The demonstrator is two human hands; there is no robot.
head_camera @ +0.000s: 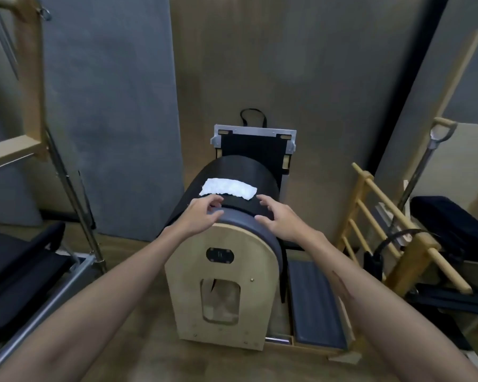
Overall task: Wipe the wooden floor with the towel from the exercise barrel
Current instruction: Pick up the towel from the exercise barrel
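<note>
A white folded towel [228,188] lies flat on top of the exercise barrel [221,288], which has a dark padded arch over a pale wooden end panel. My left hand [202,215] hovers just short of the towel's near left corner, fingers apart and empty. Over the barrel's padded edge, my right hand [280,216] is spread open close to the towel's right end, not touching it. The wooden floor [138,351] shows below and around the barrel.
A reformer with black pads and metal rails [25,274] stands on the left. On the right are a wooden ladder frame [392,230] and dark padded equipment [453,224]. A grey padded box [315,304] sits beside the barrel. A black-and-grey board [255,146] leans on the wall behind.
</note>
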